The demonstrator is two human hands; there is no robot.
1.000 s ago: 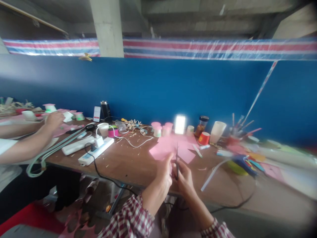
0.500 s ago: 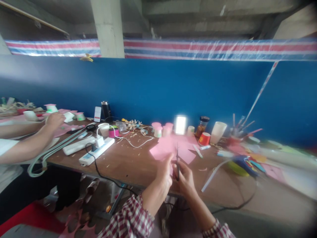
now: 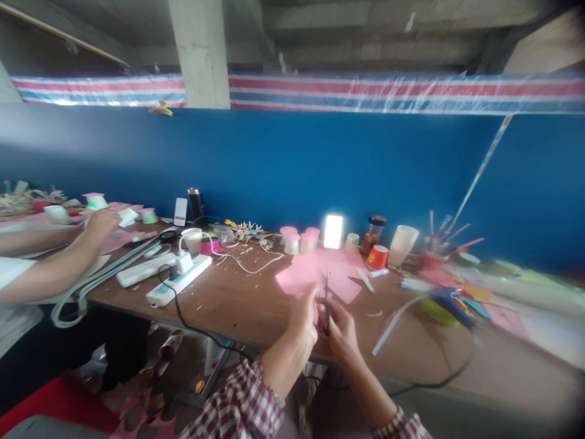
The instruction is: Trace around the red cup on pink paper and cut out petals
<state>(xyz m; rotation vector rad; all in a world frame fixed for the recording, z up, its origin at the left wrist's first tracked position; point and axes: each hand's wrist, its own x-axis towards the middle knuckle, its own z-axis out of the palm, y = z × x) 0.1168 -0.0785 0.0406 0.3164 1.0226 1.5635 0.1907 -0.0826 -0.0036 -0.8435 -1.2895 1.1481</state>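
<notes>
At the lower centre of the frame, the right hand [image 3: 343, 329] is closed around dark scissors [image 3: 326, 296], blades pointing up, just above the worktop [image 3: 247, 305] edge. The left hand [image 3: 304, 317] curls right beside the blades; whether it pinches anything I cannot tell. Fingers that close risk a nick, and the black cable [image 3: 183, 317] hanging to the left could snag a sleeve [image 3: 242, 405].

What the left hand [image 3: 304, 317] holds is hidden by its fingers; the dark tool [image 3: 326, 292] is half covered by the right hand [image 3: 342, 330]. Far-right items [image 3: 461, 299] are blurred, perhaps paper.
</notes>
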